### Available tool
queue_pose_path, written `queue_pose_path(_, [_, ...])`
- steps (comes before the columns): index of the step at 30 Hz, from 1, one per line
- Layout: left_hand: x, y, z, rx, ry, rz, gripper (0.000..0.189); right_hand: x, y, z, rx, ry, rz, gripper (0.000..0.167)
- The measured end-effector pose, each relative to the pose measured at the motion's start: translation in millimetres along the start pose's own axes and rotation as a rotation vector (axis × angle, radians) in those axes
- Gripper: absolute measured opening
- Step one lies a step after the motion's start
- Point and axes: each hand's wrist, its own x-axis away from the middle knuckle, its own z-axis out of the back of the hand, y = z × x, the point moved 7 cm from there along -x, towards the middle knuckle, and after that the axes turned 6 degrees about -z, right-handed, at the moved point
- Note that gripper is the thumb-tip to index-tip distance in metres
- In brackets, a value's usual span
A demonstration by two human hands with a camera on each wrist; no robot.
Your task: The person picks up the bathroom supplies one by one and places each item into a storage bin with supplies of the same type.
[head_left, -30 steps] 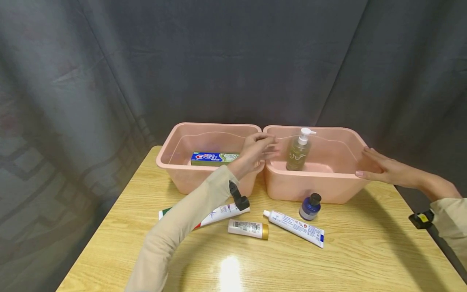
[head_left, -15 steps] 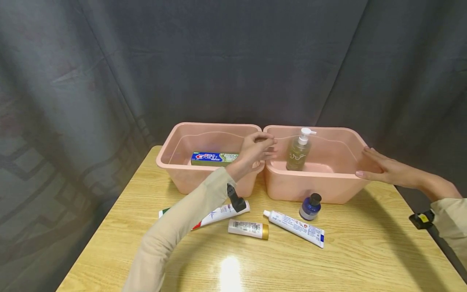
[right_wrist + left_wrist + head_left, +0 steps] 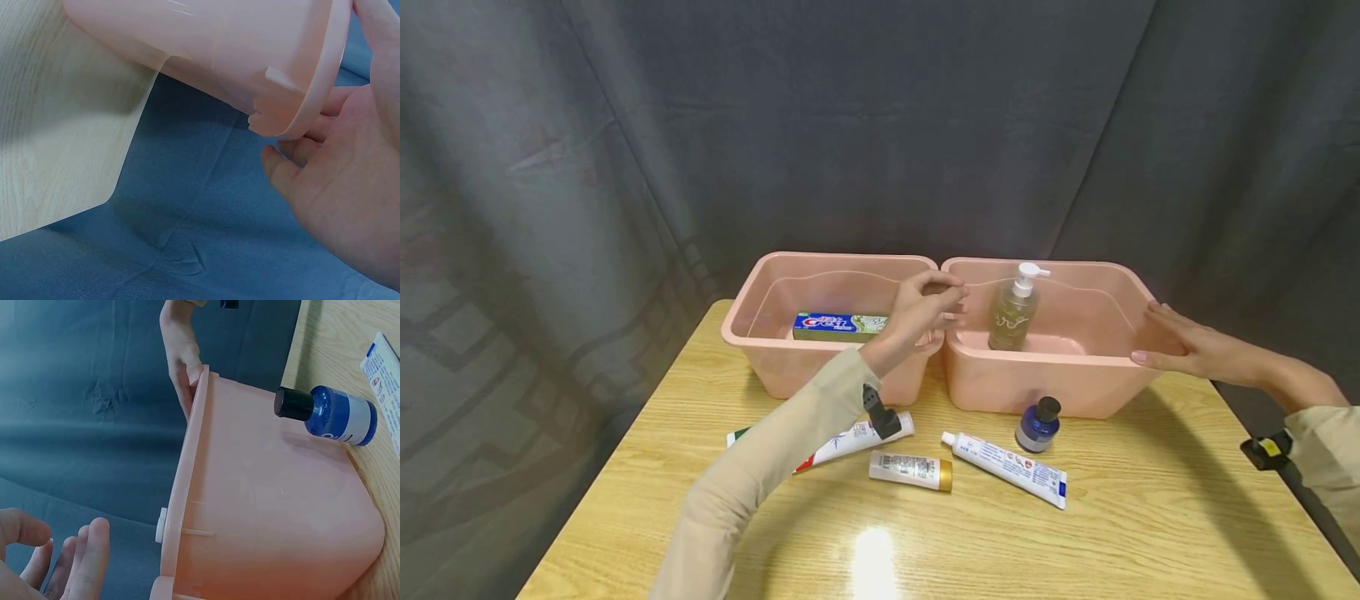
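Observation:
My left hand (image 3: 920, 312) is raised over the inner end of the left pink bin (image 3: 827, 354), beside the seam between the two bins. Its fingers are loosely bent, with nothing between them in the left wrist view. At the outer end of the right pink bin (image 3: 1045, 379), my right hand (image 3: 1213, 354) holds the rim, thumb on the near edge and fingers round the end. In the right wrist view, fingertips (image 3: 281, 169) show just below that rim. A pump bottle (image 3: 1011, 317) stands inside the right bin. A toothpaste box (image 3: 831, 325) lies in the left one.
Before the bins lie a toothpaste tube (image 3: 1011, 468), a small gold-capped tube (image 3: 908, 470) and another white tube (image 3: 850, 440), partly behind my left sleeve. A blue bottle with a black cap (image 3: 1037, 425) stands close to the right bin. Dark curtain (image 3: 880, 125) hangs behind the table.
My left forearm and wrist have shifted slightly left and down, and the blur on its fingers is gone. The right hand, bins and items keep their places.

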Motion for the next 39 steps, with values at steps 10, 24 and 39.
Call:
queue_pose_path(10, [6.8,1.8,0.3,-0.018,-0.031,-0.013,0.018,-0.3,-1,-1,-0.004,-0.003,-0.001,0.096])
queue_pose_path(24, [17.2,4.5,6.5,-0.115,-0.068,0.0,0.018,0.2,-2,0,-0.008,-0.012,0.0,0.097])
queue_pose_path(39, [24.6,6.4,11.7,-0.189,-0.096,-0.026,0.022,-0.4,-1,0,0.0,-0.009,-0.005,0.097])
